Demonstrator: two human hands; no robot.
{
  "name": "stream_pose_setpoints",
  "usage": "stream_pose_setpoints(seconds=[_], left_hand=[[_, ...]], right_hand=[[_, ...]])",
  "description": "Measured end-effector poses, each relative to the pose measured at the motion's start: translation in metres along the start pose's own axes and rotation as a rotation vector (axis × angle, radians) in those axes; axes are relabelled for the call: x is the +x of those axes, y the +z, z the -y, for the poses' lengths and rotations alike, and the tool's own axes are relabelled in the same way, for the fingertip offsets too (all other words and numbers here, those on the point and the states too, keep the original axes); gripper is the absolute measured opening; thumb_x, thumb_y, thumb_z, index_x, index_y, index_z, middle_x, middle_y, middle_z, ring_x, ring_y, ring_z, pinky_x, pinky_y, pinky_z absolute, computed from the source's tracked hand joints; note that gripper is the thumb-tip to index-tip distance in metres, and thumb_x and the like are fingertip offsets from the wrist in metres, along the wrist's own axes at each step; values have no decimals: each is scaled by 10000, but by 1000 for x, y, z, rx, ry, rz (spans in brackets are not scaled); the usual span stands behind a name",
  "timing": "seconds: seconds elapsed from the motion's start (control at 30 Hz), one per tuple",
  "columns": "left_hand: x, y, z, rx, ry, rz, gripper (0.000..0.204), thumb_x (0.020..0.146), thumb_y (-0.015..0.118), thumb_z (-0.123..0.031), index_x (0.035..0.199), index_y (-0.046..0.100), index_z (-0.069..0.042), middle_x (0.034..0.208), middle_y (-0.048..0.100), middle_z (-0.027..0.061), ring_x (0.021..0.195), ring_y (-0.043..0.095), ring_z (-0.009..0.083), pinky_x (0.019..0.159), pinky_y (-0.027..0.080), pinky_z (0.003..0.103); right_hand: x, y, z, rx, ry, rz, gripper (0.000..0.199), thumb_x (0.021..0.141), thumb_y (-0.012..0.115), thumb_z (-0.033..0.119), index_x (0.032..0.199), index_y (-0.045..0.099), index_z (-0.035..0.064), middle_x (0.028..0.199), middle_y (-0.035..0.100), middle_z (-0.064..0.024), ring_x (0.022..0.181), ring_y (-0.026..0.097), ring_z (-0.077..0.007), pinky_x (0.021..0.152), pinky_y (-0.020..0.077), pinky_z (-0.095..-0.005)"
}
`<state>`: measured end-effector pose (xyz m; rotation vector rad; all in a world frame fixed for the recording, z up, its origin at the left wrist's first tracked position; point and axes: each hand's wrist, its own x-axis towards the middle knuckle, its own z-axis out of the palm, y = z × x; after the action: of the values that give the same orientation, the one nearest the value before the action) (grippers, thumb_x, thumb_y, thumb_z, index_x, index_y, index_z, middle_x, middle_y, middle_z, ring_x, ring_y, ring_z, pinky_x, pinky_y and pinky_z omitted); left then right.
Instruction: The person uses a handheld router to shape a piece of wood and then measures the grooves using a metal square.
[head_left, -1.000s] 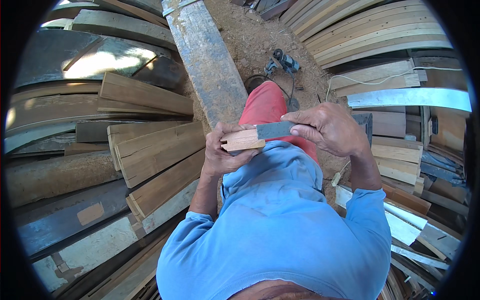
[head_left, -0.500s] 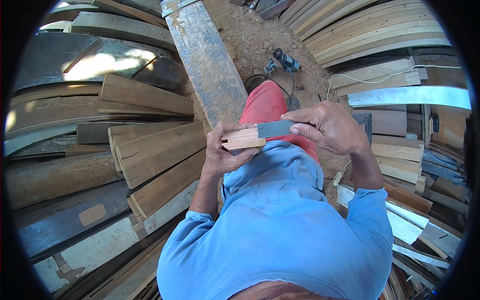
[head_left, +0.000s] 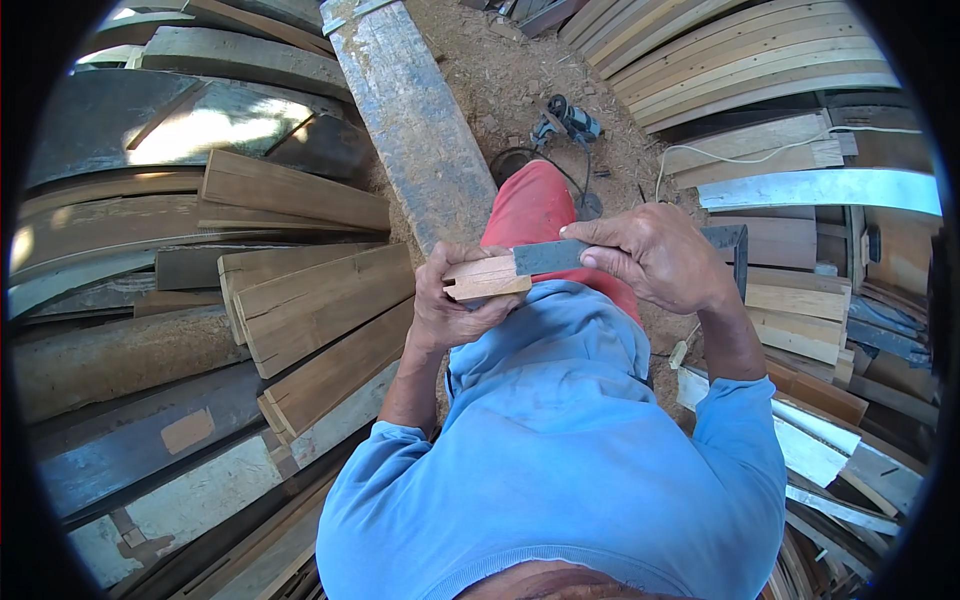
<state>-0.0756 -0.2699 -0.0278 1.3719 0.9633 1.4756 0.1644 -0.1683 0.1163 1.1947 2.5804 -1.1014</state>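
My left hand (head_left: 443, 305) is closed round a short piece of wood (head_left: 485, 279) with a stepped, notched end, holding it over my lap. A dark grey metal carpenter's square (head_left: 545, 258) lies with the end of one arm against the wood. Thumb and fingers of my right hand (head_left: 655, 258) pinch this square along its length. Its bent corner shows past the right hand, beyond the knuckles. Part of the square is hidden by that hand, and my left palm covers some of the wood.
A long worn plank (head_left: 415, 120) runs away ahead of me. On the dusty ground beside it lies a corded power tool (head_left: 568, 120). Cut boards (head_left: 325, 305) are piled on the left, with stacked planks (head_left: 750, 60) at the far right. A pale cable (head_left: 745, 160) crosses the right side.
The square's bent corner shows slightly farther out past my right hand. Both hands stay nearly still, with the same hold on the wood and the square.
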Motion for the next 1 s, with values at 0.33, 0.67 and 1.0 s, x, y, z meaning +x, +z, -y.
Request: stream_pose_setpoints(seconds=[0.33,0.67,1.0], left_hand=[[0,-1,-6,-31,1,53,549,717,903,-75,1107,523,-6,1027,729,175,947,736,237,827,605,355],[-24,-14,26,-220,-288,-193,576,817,854,-210,1234,511,-9,1184,656,124,1045,657,174,914,533,349],[-12,-20,14,-266,-213,-91,578,798,871,-305,1205,591,-5,1115,681,72,1033,648,162,921,510,323]], right_hand=[[-5,4,-1,348,-89,-138,320,936,665,221,1175,705,12,1032,736,-188,925,728,-319,815,558,-376],[-12,18,-16,263,-12,-194,332,943,660,236,1194,691,20,1014,732,-192,918,724,-322,809,554,-379],[-7,18,-10,133,-94,-254,329,942,653,224,1182,689,2,1023,728,-195,918,717,-350,797,562,-396]])
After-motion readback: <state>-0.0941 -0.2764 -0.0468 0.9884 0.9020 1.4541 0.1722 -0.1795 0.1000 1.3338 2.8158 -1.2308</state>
